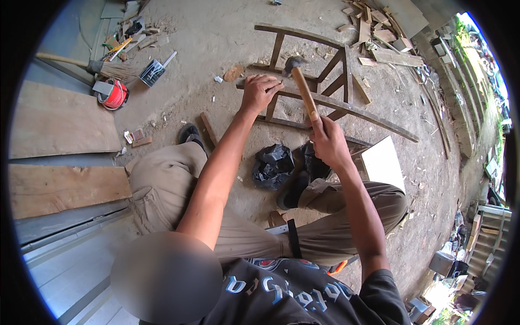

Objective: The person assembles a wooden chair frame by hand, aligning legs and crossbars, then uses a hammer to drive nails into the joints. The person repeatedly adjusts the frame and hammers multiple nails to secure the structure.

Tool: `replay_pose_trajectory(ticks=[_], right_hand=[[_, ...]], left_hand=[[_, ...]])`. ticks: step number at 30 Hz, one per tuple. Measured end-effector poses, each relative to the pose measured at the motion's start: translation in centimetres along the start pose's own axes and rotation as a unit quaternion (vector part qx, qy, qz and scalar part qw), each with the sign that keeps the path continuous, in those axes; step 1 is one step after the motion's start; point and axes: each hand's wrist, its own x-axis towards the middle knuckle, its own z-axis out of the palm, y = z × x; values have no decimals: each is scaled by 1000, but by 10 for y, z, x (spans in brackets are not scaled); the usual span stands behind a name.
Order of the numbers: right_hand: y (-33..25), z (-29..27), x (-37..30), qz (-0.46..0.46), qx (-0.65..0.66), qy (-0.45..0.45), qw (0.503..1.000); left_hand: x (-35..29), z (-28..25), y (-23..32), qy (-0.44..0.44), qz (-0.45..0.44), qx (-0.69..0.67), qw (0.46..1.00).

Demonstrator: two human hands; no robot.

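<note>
A dark wooden frame (360, 110), built like a chair's, lies on its side on the ground in front of me. My right hand (329, 142) is wrapped round the wooden handle of a hammer (304, 92), whose blurred metal head is raised over the near rail. At that rail's left end is my left hand (261, 93), closed, with thumb and forefinger pressed together close to the wood. Whatever those fingertips pinch is too small to make out. Below the frame sit crumpled black plastic bags (272, 166), between my feet.
A white board (383, 162) stands by my right knee. Scrap wood (387, 46) is heaped at the far right. On the left are a broom (108, 69), a red container (114, 94), a dark paint tin (152, 72) and wooden boards (67, 187). Wood chips litter the ground.
</note>
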Motion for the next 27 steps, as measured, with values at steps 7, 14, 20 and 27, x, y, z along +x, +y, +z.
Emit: replay_pose_trajectory(ticks=[7, 14, 20, 27], right_hand=[[8, 4, -10, 12, 137, 5, 990], [23, 11, -16, 66, 187, 16, 980], [17, 16, 25, -35, -35, 117, 992], [55, 22, 109, -220, -152, 177, 947]], left_hand=[[5, -18, -4, -105, -20, -61, 992], [30, -46, -13, -341, -34, 42, 939], [38, -46, -14, -380, -55, 76, 920], [48, -40, 1, -400, -60, 146, 903]])
